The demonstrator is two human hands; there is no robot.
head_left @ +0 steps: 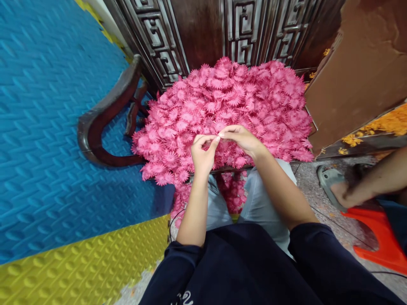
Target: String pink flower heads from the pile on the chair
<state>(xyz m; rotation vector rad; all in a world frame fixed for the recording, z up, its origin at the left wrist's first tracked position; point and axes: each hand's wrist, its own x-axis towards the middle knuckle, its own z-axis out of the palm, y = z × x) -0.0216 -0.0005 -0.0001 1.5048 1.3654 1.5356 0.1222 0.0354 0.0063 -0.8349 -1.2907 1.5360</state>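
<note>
At the centre of the frame, the left hand [203,156] and right hand [242,138] are held fingertip to fingertip, pinched – whether anything small is gripped cannot be told. Below and beyond them a broad heap of pink flowers [229,99] is spread, with more blooms [233,192] seen at lower centre, between the knees [258,203]; a carved panel [202,31] is set behind, at the top. Which flowers are already done cannot be judged – many loose ones seem left

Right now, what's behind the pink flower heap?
Behind the pink flower heap: a dark panel with angular fretwork standing along its far side. The flowers cover the panel's lower edge, so whatever lies down there can't be seen.
</note>
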